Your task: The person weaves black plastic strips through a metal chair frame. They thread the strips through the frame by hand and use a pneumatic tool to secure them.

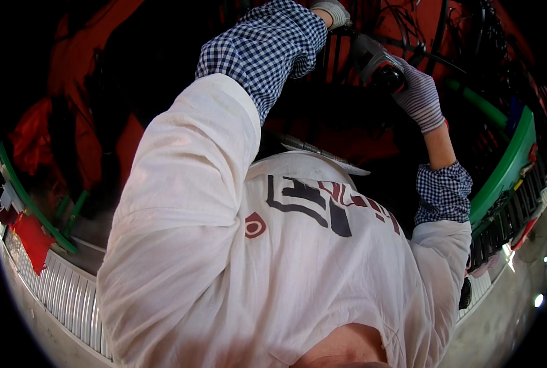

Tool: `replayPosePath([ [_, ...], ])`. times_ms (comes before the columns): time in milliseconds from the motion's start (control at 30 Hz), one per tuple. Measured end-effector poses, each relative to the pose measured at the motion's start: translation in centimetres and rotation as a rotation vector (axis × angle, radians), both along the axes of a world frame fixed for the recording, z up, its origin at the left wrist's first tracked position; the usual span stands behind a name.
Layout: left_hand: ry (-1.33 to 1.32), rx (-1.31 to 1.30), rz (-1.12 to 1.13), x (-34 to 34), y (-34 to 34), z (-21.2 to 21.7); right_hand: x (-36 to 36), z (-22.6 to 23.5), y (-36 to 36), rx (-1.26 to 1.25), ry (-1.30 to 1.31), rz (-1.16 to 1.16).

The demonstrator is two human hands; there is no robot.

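Power tool (377,66), grey-bodied with a dark rounded end, sits in the upper right of the frame, pointing up and left into a dark bay full of black cables (420,30). The right hand (417,92), in a striped knit glove, is wrapped around the tool's rear end from the right, fingers closed over it. The left hand (333,11), in a pale glove, reaches to the very top edge of the frame just left of the tool; only its wrist and back show, so whether its fingers are spread or closed cannot be told, nor what they touch.

Both forearms wear checked blue-and-white sleeves (267,46) under a white overshirt (273,257) that fills the centre and lower part of the frame and hides most of what lies beneath. Between the two arms the gap is narrow and dark. Red-orange panels (71,73) crowd the upper left, close behind the left arm. A green rim (506,165) curves down the right side, just beside the right elbow, with a rack of dark sockets (506,221) below it. Another green edge (28,202) curves along the left. Ribbed metal (65,288) runs along the lower left, with pale floor (512,319) at the lower right.
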State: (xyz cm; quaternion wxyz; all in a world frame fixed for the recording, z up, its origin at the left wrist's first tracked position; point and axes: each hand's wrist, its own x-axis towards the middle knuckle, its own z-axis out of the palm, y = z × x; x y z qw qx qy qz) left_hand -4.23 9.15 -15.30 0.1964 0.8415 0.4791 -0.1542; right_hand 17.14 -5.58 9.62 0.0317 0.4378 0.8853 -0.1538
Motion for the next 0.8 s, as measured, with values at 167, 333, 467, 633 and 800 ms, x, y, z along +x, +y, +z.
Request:
replayPosePath([
  [167,0.075,-0.103,0.020,0.8,-1.7,4.8,0.6,-0.2,-1.1,-0.021,-0.012,-0.060],
  [333,0.084,-0.049,-0.013,2.7,-2.4,5.5,1.6,-0.2,-3.0,0.006,-0.027,-0.122],
  [467,0.078,0.019,-0.133,4.9,-2.1,5.2,2.9,-0.4,-3.9,0.009,-0.019,-0.190],
  [633,0.051,0.060,-0.245,6.1,-1.6,4.7,3.7,0.4,-3.8,0.013,-0.004,-0.199],
  [800,0.116,0.090,-0.328,5.4,-0.9,4.7,2.5,0.7,-2.2,-0.105,-0.092,-0.241],
])
